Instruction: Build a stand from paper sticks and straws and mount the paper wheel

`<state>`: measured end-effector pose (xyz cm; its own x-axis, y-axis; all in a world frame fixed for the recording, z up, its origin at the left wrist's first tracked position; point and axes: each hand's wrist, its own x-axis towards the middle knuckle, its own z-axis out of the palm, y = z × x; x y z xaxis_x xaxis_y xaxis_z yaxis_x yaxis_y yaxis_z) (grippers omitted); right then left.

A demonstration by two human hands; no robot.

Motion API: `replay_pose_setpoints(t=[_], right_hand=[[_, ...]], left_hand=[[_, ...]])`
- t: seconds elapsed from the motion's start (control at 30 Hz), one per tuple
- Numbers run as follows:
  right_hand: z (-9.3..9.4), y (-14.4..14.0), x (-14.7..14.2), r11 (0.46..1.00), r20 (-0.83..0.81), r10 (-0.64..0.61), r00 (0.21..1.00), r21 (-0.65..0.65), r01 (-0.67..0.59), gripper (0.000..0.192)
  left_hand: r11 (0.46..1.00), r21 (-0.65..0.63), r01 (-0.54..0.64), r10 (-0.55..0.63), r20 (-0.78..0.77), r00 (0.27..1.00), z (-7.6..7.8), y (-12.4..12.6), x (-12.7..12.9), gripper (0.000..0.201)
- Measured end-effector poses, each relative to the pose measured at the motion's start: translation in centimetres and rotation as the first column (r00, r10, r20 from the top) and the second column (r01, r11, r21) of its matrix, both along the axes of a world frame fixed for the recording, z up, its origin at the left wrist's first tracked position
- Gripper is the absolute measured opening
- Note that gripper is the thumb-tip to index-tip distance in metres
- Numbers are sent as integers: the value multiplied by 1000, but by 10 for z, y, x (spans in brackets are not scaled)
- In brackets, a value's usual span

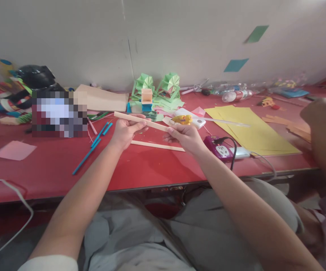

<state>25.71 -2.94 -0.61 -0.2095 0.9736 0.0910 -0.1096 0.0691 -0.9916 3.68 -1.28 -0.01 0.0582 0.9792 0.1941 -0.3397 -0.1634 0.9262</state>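
Both hands pinch one long pale wooden stick (pixel 140 121) above the red table (pixel 151 173): the left hand (pixel 126 132) closes round its near-left stretch, the right hand (pixel 184 137) grips its right end between thumb and fingertips. Just below the grip a second stick (pixel 157 146) lies flat. Beyond the right hand's hold sits a yellow glue gun (pixel 182 119), with a purple power strip (pixel 222 149) just to its right. Such a thin strip could bow or snap if the two hands twist against each other, and the gun's tip looks close enough to burn a knuckle.
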Motion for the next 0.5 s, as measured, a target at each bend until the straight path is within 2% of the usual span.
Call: replay_pose_setpoints(t=[0.17, 0.33, 0.43, 0.5], right_hand=[[1, -2, 0, 1000, 12, 17, 1000, -1, -17, 47], [-1, -6, -8, 1000, 13, -26, 1000, 1, 26, 45], [-3, -8, -13, 996, -31, -60, 998, -64, 58, 41], [-3, -9, -15, 989, -70, -71, 995, -131, 62, 37]], left_hand=[[1000, -15, -9, 9, -10, 1000, 0, 1, -1, 32], [993, -19, -115, 115, -28, 993, -7, 3, 5, 32], [973, 70, -220, 227, -121, 966, -13, 3, 11, 35], [950, 201, -238, 284, -240, 928, -16, 2, 12, 37]])
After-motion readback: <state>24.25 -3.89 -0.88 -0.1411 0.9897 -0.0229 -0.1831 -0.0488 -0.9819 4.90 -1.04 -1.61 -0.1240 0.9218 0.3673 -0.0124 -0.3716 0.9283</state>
